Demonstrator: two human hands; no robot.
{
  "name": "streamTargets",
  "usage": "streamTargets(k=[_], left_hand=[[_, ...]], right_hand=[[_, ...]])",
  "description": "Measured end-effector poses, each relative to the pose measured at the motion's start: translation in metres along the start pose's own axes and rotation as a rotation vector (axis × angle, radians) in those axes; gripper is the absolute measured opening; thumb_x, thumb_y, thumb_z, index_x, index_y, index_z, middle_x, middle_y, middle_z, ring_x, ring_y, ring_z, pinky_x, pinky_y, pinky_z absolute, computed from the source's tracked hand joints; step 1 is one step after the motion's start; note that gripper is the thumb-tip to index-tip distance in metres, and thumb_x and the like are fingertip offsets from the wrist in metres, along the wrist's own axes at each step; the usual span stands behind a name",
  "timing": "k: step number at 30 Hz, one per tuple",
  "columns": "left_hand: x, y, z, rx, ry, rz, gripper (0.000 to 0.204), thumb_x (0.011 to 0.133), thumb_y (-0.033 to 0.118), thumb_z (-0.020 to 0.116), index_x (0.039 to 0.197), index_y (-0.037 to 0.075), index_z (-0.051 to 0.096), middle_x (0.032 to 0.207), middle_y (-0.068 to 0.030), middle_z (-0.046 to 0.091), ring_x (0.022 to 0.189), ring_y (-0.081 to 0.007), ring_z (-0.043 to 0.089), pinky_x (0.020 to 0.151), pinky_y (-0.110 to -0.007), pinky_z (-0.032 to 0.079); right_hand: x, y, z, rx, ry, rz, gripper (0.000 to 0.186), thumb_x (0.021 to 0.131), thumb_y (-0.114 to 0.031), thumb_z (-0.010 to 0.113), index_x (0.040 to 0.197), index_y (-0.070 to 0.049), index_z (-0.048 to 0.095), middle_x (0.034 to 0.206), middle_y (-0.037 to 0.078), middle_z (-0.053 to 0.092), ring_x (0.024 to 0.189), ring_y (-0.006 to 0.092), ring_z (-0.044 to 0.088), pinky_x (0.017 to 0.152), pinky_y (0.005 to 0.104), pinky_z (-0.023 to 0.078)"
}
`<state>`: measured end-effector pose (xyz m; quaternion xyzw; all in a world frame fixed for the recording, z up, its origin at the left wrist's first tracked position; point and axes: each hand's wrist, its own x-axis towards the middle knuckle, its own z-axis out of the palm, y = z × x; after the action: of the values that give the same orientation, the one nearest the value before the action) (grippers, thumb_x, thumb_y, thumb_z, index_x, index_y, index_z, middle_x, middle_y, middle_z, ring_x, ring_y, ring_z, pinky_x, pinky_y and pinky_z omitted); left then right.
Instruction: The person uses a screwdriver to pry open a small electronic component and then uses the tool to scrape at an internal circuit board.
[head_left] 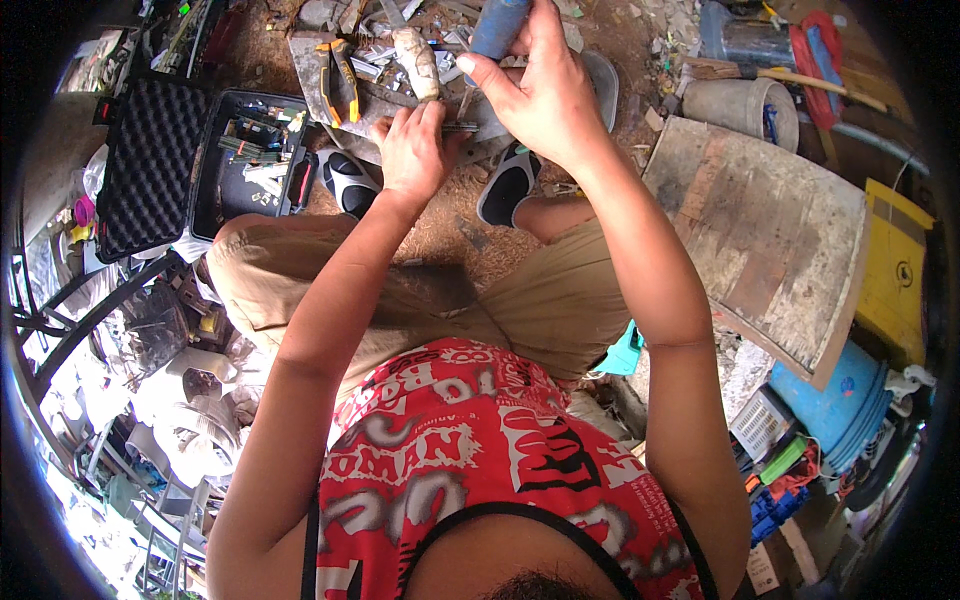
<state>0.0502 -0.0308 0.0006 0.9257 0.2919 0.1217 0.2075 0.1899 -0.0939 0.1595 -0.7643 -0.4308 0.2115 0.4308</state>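
While the person sits with knees apart over the dirt floor, both hands work at upper centre of the frame.

Left hand: left hand [412,150] sits upper centre, fingers curled tight round a pale, dirty cylindrical piece [417,62] that stands up out of the fist.
Thin tool: a slim dark rod [458,127] lies level between the two hands, touching the left hand's knuckles; which fingers pinch it I cannot tell.
Right hand: right hand [545,95] is just right of the left one, fingers closed round a blue cylinder [497,25] at the top edge, thumb stretched leftward.
Work surface: a grey slab [310,60] lies on the ground beyond the hands, littered with small metal bits.
Pliers: orange-handled pliers [338,80] rest on the slab, upper left of the left hand, apart from it.
Tool case: an open black case [150,165] lies at upper left, foam lid flat, tray holding small tools.
Footwear: black-and-white sandals [505,185] sit below the hands.
Right side: a weathered board [770,230] leans at right; a blue barrel [835,395] lies below it, a grey bucket [745,105] above.
Clothing: khaki shorts [540,300], red printed top [470,440].
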Motion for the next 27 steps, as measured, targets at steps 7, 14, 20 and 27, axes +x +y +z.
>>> streamTargets(k=[7, 14, 20, 27], left_hand=[[0.001, -0.003, 0.004, -0.069, 0.07, 0.032, 0.034, 0.078, 0.036, 0.069, 0.098, 0.012, 0.056, 0.095, -0.0054, 0.064, 0.094, -0.0264, 0.057, 0.086, -0.049, 0.033], [-0.009, -0.002, 0.0, -0.028, 0.038, 0.063, 0.039, 0.08, 0.036, 0.068, 0.102, 0.007, 0.054, 0.096, -0.0079, 0.06, 0.096, -0.0266, 0.056, 0.086, -0.048, 0.033], [-0.007, -0.005, 0.004, -0.143, 0.112, 0.049, 0.046, 0.08, 0.035, 0.069, 0.11, 0.004, 0.05, 0.099, -0.0108, 0.058, 0.098, -0.0286, 0.056, 0.087, -0.048, 0.034], [-0.005, -0.009, 0.01, -0.183, 0.16, 0.064, 0.051, 0.078, 0.032, 0.07, 0.114, 0.003, 0.047, 0.101, -0.013, 0.058, 0.098, -0.03, 0.058, 0.086, -0.048, 0.033]], right_hand=[[0.015, 0.026, -0.029, 0.925, 0.359, -0.072, 0.035, 0.08, 0.001, 0.055, 0.112, -0.007, 0.044, 0.092, 0.004, 0.055, 0.076, 0.0126, 0.055, 0.069, 0.0258, 0.048], [0.021, 0.038, -0.015, 0.435, 0.134, -0.393, 0.03, 0.085, 0.001, 0.061, 0.11, -0.004, 0.045, 0.101, 0.003, 0.054, 0.09, 0.0117, 0.054, 0.082, 0.0272, 0.046], [0.004, 0.031, -0.012, 0.569, 0.036, -0.171, 0.036, 0.089, -0.001, 0.06, 0.122, -0.003, 0.044, 0.106, 0.006, 0.058, 0.102, 0.0153, 0.057, 0.091, 0.03, 0.048], [0.002, 0.038, -0.026, 0.625, 0.088, -0.16, 0.052, 0.09, -0.003, 0.06, 0.135, -0.003, 0.035, 0.106, 0.008, 0.058, 0.099, 0.0158, 0.058, 0.088, 0.0305, 0.049]])
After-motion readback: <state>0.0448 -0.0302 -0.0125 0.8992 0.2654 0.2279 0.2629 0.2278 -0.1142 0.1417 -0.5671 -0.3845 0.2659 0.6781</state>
